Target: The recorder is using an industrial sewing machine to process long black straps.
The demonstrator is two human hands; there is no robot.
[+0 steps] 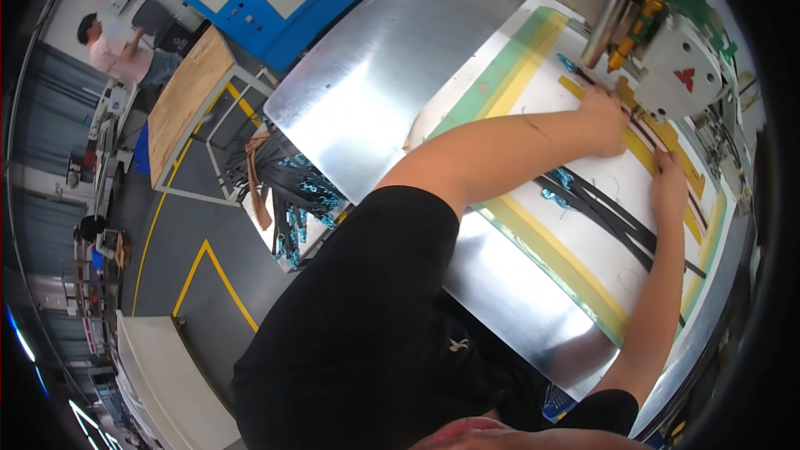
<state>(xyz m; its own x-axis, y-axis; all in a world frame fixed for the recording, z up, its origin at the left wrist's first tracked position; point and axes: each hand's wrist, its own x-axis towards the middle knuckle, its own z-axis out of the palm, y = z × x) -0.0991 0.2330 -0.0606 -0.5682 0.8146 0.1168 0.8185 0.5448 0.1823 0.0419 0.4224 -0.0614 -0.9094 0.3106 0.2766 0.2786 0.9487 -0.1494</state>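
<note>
A narrow dark strap (647, 131) with a blue metallic hook (567, 63) at its far end lies along a yellow slotted holder (640, 150). My left hand (604, 121) bends over the strap at the holder's far part, its fingertips partly hidden. Nearer to me, my right hand (669, 177) has its fingers closed down on the same strap. Both hands rest low over the white board (587, 237). More black straps (604, 217) with blue hooks (557, 188) lie across the board, between my two forearms. Just beyond my hands stands the white sewing machine head (682, 67).
Green and yellow tape (521, 67) borders the board, which lies on a shiny metal table (375, 50). A heap of black straps with blue hooks (304, 187) sits on a side stand. Behind are a wooden-topped table (190, 108), a blue machine (275, 0) and a seated person (125, 54).
</note>
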